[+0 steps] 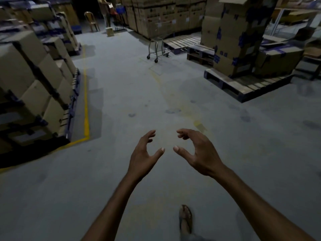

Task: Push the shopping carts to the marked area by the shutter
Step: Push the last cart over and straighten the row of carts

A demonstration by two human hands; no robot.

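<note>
A metal shopping cart (157, 49) stands on its castors far ahead on the grey floor, beside a low wooden pallet. My left hand (144, 156) and my right hand (198, 152) are held out in front of me over bare floor, well short of the cart. Both hands have loosely curved fingers and spread thumbs and hold nothing. No shutter is in view.
Stacked cardboard boxes on blue pallets (33, 87) line the left, edged by a yellow floor line (86, 105). A pallet with tall boxes (239, 49) stands at the right. A plastic chair (92, 20) and a person (105, 9) are at the back. My sandalled foot (185, 218) is below.
</note>
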